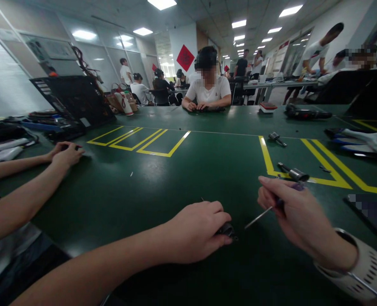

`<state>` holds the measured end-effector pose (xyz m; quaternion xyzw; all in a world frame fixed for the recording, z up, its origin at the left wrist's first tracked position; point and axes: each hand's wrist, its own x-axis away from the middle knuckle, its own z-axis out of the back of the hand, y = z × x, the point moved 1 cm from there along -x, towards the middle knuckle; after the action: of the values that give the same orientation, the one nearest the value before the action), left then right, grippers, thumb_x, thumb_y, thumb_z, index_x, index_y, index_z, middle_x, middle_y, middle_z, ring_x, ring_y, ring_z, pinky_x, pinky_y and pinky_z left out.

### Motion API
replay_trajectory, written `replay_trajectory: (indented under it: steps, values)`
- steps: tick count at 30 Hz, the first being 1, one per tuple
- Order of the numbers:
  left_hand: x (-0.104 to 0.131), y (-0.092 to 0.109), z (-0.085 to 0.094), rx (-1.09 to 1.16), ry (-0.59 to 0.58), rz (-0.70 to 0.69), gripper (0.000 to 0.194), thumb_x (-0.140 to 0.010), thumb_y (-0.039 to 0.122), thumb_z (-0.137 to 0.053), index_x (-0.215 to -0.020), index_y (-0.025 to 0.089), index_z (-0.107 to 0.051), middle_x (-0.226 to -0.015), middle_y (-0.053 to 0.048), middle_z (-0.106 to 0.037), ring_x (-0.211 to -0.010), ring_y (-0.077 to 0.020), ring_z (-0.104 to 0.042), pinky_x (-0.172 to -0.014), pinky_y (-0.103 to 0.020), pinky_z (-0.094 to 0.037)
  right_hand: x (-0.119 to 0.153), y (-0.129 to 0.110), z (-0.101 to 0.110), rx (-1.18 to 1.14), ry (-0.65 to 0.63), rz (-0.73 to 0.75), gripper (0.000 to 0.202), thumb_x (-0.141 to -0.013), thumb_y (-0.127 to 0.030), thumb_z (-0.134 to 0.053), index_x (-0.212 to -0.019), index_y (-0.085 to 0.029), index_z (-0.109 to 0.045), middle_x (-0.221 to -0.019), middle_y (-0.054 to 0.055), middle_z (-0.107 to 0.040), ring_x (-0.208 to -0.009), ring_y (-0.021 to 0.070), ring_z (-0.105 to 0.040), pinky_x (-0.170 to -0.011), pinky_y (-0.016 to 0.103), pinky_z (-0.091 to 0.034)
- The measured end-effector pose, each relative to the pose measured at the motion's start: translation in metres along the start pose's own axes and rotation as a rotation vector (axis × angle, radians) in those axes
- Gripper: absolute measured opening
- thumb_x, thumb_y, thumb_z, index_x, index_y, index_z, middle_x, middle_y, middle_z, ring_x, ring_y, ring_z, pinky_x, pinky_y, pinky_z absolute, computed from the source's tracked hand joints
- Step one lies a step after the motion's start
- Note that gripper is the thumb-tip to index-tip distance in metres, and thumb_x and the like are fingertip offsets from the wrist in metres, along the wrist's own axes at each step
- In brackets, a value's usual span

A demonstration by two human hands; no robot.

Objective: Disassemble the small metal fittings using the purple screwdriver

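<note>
My left hand (201, 231) is closed round a small dark cylindrical part (228, 230), low over the green table (162, 178). Most of that part is hidden by my fingers; its right end shows near the thumb. In my right hand (290, 208) is a screwdriver (259, 217) with a thin metal shaft and a purplish handle. Its tip points down and left, a short gap from the dark part. Just beyond my right hand lies a metal cylindrical piece with a thin stem (295, 173). A similar smaller piece (276, 138) lies farther back.
Yellow tape (153, 153) marks boxes on the table. A co-worker's hands (65, 154) are at the left. Another person (207, 87) sits opposite. Blue-and-white gloves (360, 140) and a black tool (307, 113) lie at the right, with a dark flat object (371, 219) nearer me.
</note>
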<state>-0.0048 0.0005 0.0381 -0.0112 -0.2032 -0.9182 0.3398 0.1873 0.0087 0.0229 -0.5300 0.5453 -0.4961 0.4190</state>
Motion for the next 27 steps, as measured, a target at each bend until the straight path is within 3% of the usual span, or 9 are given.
replay_trajectory:
  steps: [4, 7, 9, 12, 18, 23, 27]
  values:
    - [0.001, -0.013, 0.000, 0.304, 0.142, 0.038, 0.030, -0.086, 0.027, -0.053, -0.115, 0.019, -0.056, -0.105, -0.006, -0.056, -0.088, -0.0165, -0.056, -0.077, -0.031, -0.048, 0.012, -0.002, 0.000, 0.261, -0.056, 0.029, 0.048, -0.071, -0.057, -0.060, -0.041, -0.022, -0.048, -0.042, -0.003, -0.040, -0.043, 0.0109, -0.036, -0.042, 0.026, -0.028]
    - [-0.001, -0.025, -0.004, 0.765, 0.302, 0.094, 0.032, -0.083, 0.021, -0.057, -0.114, 0.016, -0.057, -0.102, -0.007, -0.059, -0.087, -0.0155, -0.058, -0.077, -0.033, -0.051, 0.023, 0.006, 0.004, 0.421, -0.068, 0.042, 0.051, -0.074, -0.062, -0.054, -0.043, -0.022, -0.049, -0.043, -0.002, -0.042, -0.042, 0.0114, -0.037, -0.041, 0.026, -0.028]
    - [-0.003, -0.031, -0.007, 1.072, 0.346, 0.166, 0.032, -0.080, 0.018, -0.059, -0.112, 0.014, -0.058, -0.100, -0.006, -0.062, -0.087, -0.0161, -0.061, -0.079, -0.036, -0.052, 0.029, 0.015, 0.008, 0.450, -0.057, 0.067, 0.051, -0.077, -0.062, -0.051, -0.045, -0.022, -0.048, -0.044, -0.002, -0.043, -0.043, 0.0118, -0.039, -0.042, 0.026, -0.029]
    - [-0.004, -0.033, -0.009, 1.334, 0.365, 0.260, 0.032, -0.077, 0.016, -0.063, -0.108, 0.014, -0.061, -0.102, -0.006, -0.065, -0.094, -0.0183, -0.062, -0.088, -0.040, -0.049, 0.033, 0.026, 0.013, 0.457, -0.023, 0.096, 0.050, -0.081, -0.059, -0.049, -0.047, -0.022, -0.050, -0.046, -0.002, -0.045, -0.045, 0.0124, -0.042, -0.043, 0.026, -0.032]
    - [-0.001, -0.030, -0.006, 1.531, 0.371, 0.338, 0.038, -0.074, 0.005, -0.059, -0.111, 0.012, -0.060, -0.106, -0.008, -0.066, -0.097, -0.0201, -0.064, -0.097, -0.043, -0.045, 0.035, 0.022, 0.008, 0.589, -0.051, 0.126, 0.053, -0.080, -0.061, -0.046, -0.045, -0.022, -0.050, -0.042, -0.001, -0.046, -0.042, 0.0134, -0.044, -0.042, 0.027, -0.033]
    - [-0.001, -0.029, -0.010, 1.523, 0.396, 0.311, 0.041, -0.069, 0.003, -0.062, -0.109, 0.016, -0.062, -0.102, -0.005, -0.068, -0.096, -0.0189, -0.063, -0.094, -0.043, -0.046, 0.049, 0.007, -0.007, 0.742, -0.130, 0.422, 0.047, -0.084, -0.046, -0.048, -0.044, -0.022, -0.046, -0.042, -0.001, -0.044, -0.038, 0.0113, -0.043, -0.039, 0.025, -0.032]
    - [-0.001, -0.028, -0.013, 1.490, 0.393, 0.312, 0.041, -0.068, 0.006, -0.066, -0.107, 0.017, -0.063, -0.096, -0.004, -0.070, -0.092, -0.0168, -0.064, -0.096, -0.042, -0.043, 0.059, 0.012, -0.001, 0.759, -0.108, 0.564, 0.040, -0.087, -0.037, -0.048, -0.050, -0.023, -0.046, -0.044, -0.002, -0.047, -0.039, 0.0115, -0.045, -0.038, 0.025, -0.034]
